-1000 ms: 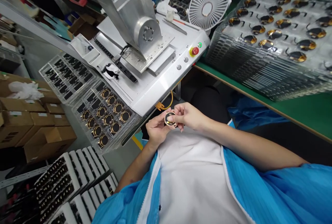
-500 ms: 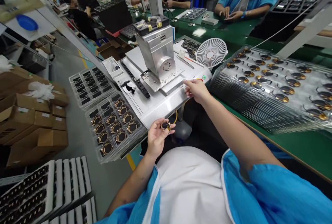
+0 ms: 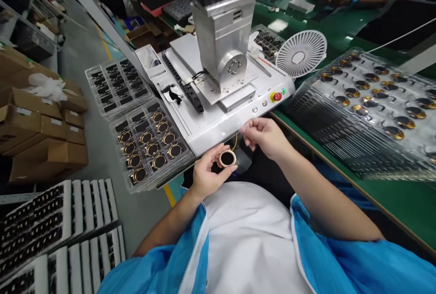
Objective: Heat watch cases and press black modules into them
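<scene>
My left hand (image 3: 208,173) grips a round watch case (image 3: 227,158) by its edge, between thumb and fingers. The case has a gold rim, and its flat black face is turned up toward me. To the right of it and slightly higher, my right hand (image 3: 262,138) is closed, thumb against curled fingers. Whatever it may pinch is too small or hidden. A gap separates this hand from the watch case. Both hands are in front of a white machine (image 3: 218,138) carrying a metal block fixture (image 3: 226,35).
Clear trays of gold-rimmed watch cases (image 3: 153,148) lie left of the machine. A red stop button (image 3: 277,97) is on its front right. Beyond are a white fan (image 3: 301,54) and stacked trays of round black parts (image 3: 371,89). Cardboard boxes (image 3: 44,123) stand at left.
My right hand has drawn back from the machine's front edge toward the watch case. My left hand has turned the case so its black face shows fully. The view has shifted.
</scene>
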Tool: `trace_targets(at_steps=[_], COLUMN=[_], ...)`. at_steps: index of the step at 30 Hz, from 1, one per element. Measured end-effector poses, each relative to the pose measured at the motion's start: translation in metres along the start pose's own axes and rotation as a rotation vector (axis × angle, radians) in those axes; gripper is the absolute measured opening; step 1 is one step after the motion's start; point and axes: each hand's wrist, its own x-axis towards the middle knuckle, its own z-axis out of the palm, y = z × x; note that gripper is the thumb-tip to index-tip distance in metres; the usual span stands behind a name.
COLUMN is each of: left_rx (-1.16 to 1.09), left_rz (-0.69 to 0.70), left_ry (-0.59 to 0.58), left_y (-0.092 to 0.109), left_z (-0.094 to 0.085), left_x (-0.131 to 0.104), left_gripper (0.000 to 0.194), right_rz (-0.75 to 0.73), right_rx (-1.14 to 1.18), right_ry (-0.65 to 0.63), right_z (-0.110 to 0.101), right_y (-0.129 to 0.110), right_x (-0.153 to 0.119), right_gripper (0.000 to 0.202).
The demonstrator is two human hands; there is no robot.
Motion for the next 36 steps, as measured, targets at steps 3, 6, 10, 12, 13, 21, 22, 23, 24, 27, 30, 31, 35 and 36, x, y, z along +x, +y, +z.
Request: trace_targets(at_steps=[3,6,10,12,13,21,22,23,24,27,30,31,35,36], left_rx=[0.101,0.164,0.198,0.201,0.202,0.147,0.124,0.103,0.087,0.125,0.184,0.192,0.204,0.223], left_rz=[0.062,0.092,0.115,0.114,0.114,0.095,0.086,0.072,0.058,-0.034,-0.239,-0.359,-0.698,-0.704], left_ry=[0.003,-0.004,-0.014,-0.013,-0.011,0.016,0.008,-0.01,-0.044,-0.197,-0.457,-0.586,-0.877,-0.883], left_y=[0.002,0.005,0.007,0.009,0.009,0.009,0.006,0.003,-0.001,-0.023,-0.06,-0.073,-0.117,-0.124], left_z=[0.002,0.004,0.005,0.004,0.004,0.008,0.011,0.013,0.015,0.017,0.017,0.018,0.027,0.03], left_x=[0.002,0.003,0.004,0.003,0.003,0.001,0.0,-0.001,-0.002,-0.003,0.002,0.004,0.001,-0.001], left_gripper=[0.074,0.07,0.067,0.067,0.067,0.061,0.061,0.061,0.064,0.076,0.066,0.063,0.044,0.039], right_rz=[0.092,0.124,0.1,0.094,0.091,0.035,0.041,0.047,0.051,0.043,0.059,0.074,0.219,0.278], right_rx=[0.008,-0.011,-0.052,-0.067,-0.074,-0.107,-0.106,-0.116,-0.138,-0.262,-0.459,-0.538,-0.837,-0.887], right_ry=[-0.184,-0.179,-0.135,-0.124,-0.123,-0.125,-0.152,-0.176,-0.186,-0.047,0.269,0.396,0.87,0.964], right_z=[0.012,0.017,0.019,0.019,0.02,0.022,0.02,0.016,0.01,-0.031,-0.097,-0.12,-0.198,-0.213], right_y=[0.015,0.025,0.029,0.029,0.029,0.041,0.045,0.048,0.051,0.06,0.066,0.068,0.082,0.087], right_x=[-0.034,-0.046,-0.044,-0.045,-0.045,-0.043,-0.043,-0.043,-0.043,-0.047,-0.071,-0.085,-0.157,-0.174], right_gripper=[0.046,0.047,0.046,0.047,0.047,0.047,0.049,0.053,0.056,0.058,0.039,0.031,0.017,0.016])
